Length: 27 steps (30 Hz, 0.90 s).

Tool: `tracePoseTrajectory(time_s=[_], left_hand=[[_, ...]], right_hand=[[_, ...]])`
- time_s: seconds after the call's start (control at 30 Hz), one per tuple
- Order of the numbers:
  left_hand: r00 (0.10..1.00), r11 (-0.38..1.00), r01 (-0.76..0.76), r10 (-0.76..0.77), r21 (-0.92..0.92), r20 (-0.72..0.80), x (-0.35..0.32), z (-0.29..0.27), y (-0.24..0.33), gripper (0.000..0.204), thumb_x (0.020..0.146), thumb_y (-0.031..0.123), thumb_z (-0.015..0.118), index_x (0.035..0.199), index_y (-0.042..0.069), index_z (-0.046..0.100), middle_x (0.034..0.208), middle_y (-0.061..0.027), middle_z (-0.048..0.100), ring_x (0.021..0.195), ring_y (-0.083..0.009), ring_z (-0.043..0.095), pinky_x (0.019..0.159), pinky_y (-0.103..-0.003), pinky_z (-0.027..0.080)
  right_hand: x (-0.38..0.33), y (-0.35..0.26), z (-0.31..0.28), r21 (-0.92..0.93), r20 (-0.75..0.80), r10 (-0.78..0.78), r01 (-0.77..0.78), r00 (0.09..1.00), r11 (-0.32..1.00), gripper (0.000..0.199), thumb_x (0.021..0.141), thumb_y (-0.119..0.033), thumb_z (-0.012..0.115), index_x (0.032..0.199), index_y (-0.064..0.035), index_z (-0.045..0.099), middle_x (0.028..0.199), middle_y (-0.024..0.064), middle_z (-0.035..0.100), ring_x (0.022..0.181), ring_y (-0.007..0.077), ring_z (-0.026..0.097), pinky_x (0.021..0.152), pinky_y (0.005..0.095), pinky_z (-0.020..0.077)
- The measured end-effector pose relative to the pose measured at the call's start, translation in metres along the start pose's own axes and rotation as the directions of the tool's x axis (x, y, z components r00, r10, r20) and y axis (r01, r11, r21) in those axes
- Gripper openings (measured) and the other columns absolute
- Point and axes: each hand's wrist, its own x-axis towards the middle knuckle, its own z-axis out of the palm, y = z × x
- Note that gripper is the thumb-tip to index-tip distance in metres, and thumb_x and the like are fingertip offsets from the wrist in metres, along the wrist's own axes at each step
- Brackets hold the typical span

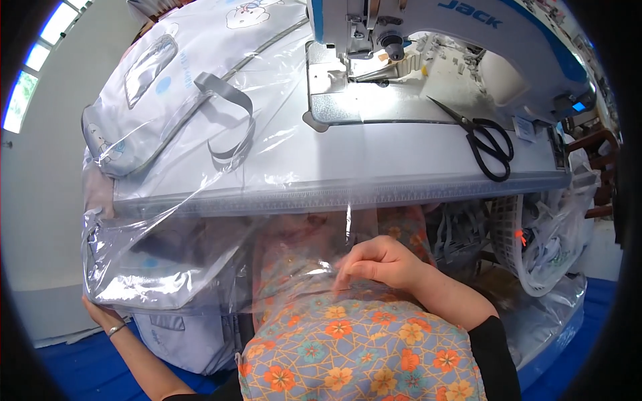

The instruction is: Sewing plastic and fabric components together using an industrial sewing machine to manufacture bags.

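Note:
A large clear plastic sheet (200,247) with grey-bound edges drapes over the table's front and my lap. At the lower left, my left hand (101,314) is closed at the sheet's bound corner, its fingers partly hidden behind it. My right hand (381,264) is above my lap, fingers curled together on the film's edge. White printed fabric (200,27) with grey piping lies under the plastic at the far left. A grey strap (244,127) loops up from it. Beyond my hands stands a white and blue sewing machine (428,13), its lamp lighting the metal plate (401,107).
Black-handled scissors (491,144) lie right of the metal plate. A clear ruler strip (401,190) runs along the table's front edge. At the right, a white plastic basket (506,234) hangs low with bagged material. Pale fabric (187,341) hangs below the sheet at the left.

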Motion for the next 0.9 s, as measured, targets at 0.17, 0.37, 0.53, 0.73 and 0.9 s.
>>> tracePoseTrajectory(time_s=[0.17,0.37,0.53,0.73,0.9], left_hand=[[0.999,0.999,0.001,-0.002,0.043,0.042,-0.001,0.019,0.003,0.046,0.098,0.029,0.04,0.124,-0.004,0.058,0.122,-0.0192,0.062,0.109,-0.032,0.062,0.094,-0.045,0.051],[0.996,0.995,-0.057,0.052,0.08,0.068,0.004,0.034,0.004,0.041,0.095,0.023,0.046,0.119,-0.007,0.061,0.115,-0.0203,0.065,0.103,-0.032,0.065,0.09,-0.044,0.053],[0.994,0.985,-0.106,0.1,0.133,0.053,0.026,0.036,0.0,0.043,0.097,0.025,0.044,0.121,-0.007,0.059,0.119,-0.0206,0.064,0.106,-0.0326,0.063,0.094,-0.045,0.051],[0.994,0.998,-0.03,0.036,0.061,-0.099,0.014,0.083,-0.002,0.05,0.099,0.037,0.043,0.127,-0.002,0.054,0.13,-0.019,0.057,0.119,-0.0326,0.056,0.101,-0.046,0.046],[0.998,0.999,-0.047,0.047,0.006,0.042,0.054,0.086,-0.002,0.049,0.097,0.034,0.046,0.127,-0.004,0.055,0.129,-0.0186,0.058,0.117,-0.0306,0.057,0.102,-0.043,0.046]], right_hand=[[0.004,0.003,-0.011,0.165,0.019,0.057,-0.059,0.998,0.985,0.021,0.101,-0.012,0.052,0.098,0.0038,0.065,0.096,0.016,0.071,0.094,0.023,0.07,0.085,0.033,0.0553],[0.008,0.003,-0.021,0.207,0.014,0.069,-0.07,0.998,0.976,0.022,0.102,-0.019,0.055,0.101,0.0004,0.067,0.093,0.0084,0.072,0.087,0.013,0.067,0.079,0.0277,0.0536],[0.014,0.004,-0.029,0.184,-0.008,0.065,-0.063,0.998,0.981,0.026,0.101,-0.021,0.057,0.096,0.0019,0.068,0.098,0.0161,0.071,0.097,0.0206,0.069,0.077,0.0286,0.0541],[0.018,0.004,-0.036,0.189,0.005,0.079,-0.079,0.997,0.979,0.025,0.099,-0.022,0.06,0.099,0.0005,0.07,0.112,0.0182,0.07,0.095,0.0182,0.066,0.079,0.0282,0.0507],[0.028,0.008,-0.038,0.007,0.104,0.019,-0.02,0.994,1.0,0.02,0.098,-0.01,0.058,0.113,-0.003,0.07,0.123,0.0108,0.067,0.105,0.0185,0.064,0.096,0.0313,0.0467]])
